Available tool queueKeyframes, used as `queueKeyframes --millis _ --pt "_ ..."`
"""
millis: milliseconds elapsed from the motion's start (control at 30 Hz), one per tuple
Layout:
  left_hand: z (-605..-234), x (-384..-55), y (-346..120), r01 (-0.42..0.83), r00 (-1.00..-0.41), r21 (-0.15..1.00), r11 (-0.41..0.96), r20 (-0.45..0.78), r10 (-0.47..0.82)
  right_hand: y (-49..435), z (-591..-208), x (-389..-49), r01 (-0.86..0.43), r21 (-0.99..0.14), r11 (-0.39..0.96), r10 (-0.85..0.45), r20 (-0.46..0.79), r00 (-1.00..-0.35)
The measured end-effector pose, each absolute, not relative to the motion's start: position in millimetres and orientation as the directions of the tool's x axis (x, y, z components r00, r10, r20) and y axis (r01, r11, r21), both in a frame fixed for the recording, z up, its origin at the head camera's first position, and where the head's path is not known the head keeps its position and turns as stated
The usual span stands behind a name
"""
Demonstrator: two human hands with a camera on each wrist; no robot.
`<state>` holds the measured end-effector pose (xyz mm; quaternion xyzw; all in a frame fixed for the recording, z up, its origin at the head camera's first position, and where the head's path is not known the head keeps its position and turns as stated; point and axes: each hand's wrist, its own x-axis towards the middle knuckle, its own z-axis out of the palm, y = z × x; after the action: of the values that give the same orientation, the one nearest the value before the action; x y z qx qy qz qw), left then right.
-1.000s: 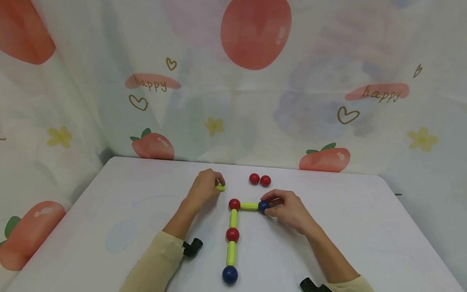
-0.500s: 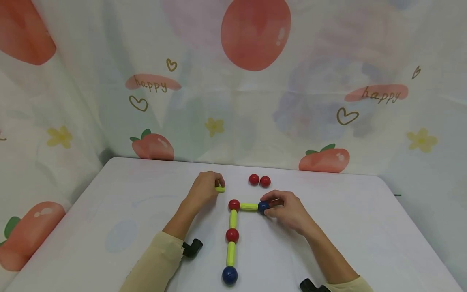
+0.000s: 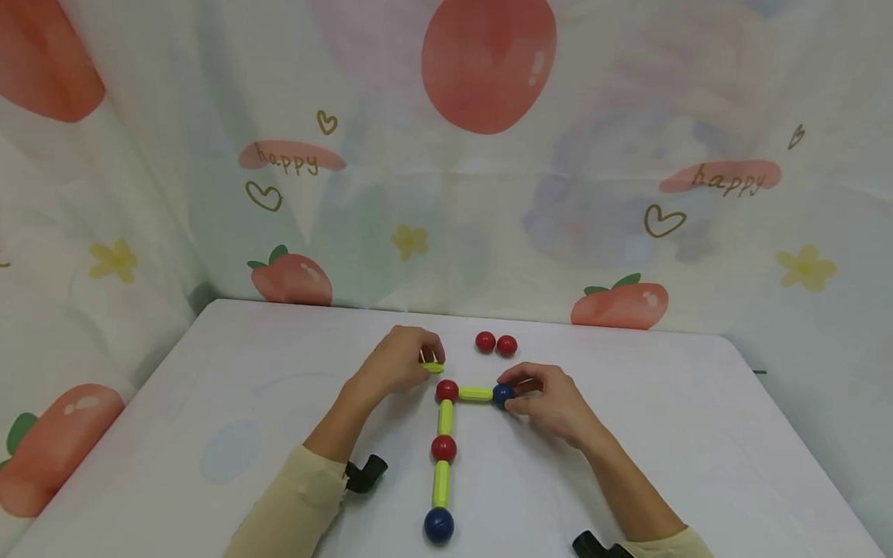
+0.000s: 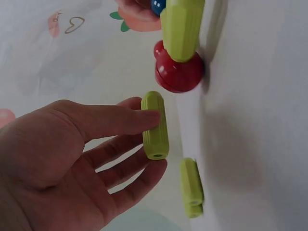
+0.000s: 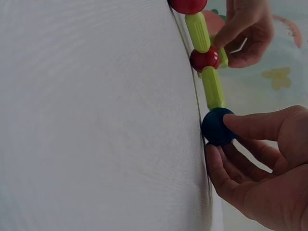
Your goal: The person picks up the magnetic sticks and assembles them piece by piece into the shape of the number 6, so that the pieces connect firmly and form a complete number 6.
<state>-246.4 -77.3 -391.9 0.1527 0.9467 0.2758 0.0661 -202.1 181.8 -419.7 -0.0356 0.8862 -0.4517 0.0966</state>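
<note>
- Just beyond the corner red ball (image 3: 447, 391) and a little to its left, the held lime stick (image 4: 155, 134) sits between the thumb and fingers of the left hand (image 3: 405, 358), pinched; the left wrist view shows a gap between stick and ball.
- To the right of that ball, a cross stick (image 3: 476, 394) joins it to the far blue ball (image 3: 502, 396), which the right hand (image 3: 551, 399) grips with thumb and fingertips.
- Toward the person, the upper stick (image 3: 445, 418), middle red ball (image 3: 443, 448), lower stick (image 3: 442, 484) and near blue ball (image 3: 439, 525) form a line along the worktop (image 3: 649, 434).
- Farther out, two loose red balls (image 3: 496, 344) lie side by side near the far edge; the left wrist view also shows what look like two spare lime sticks (image 4: 191, 183).
- A sideways knock from the held stick could swing the corner or part a joint, I judge, as only the far blue ball is gripped; a thin pinch might let the stick twist.
- Against half a second ago, the left hand and its stick are nearer the corner; the right hand and joined pieces look unmoved.
</note>
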Motion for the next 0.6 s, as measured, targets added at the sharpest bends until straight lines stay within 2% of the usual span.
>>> queueKeyframes --millis 367,600 --pt "-375.3 -228.9 -66.2 0.363 -0.852 0.62 0.696 -0.082 0.518 181.9 -418.7 -202.1 0.02 -0.801 0.598 -0.155 -0.14 -0.978" --pt "-373.3 -221.4 -57.4 0.434 -0.775 0.629 0.645 -0.105 0.624 182.5 -419.2 -202.4 0.005 -0.806 0.592 -0.169 -0.131 -0.977"
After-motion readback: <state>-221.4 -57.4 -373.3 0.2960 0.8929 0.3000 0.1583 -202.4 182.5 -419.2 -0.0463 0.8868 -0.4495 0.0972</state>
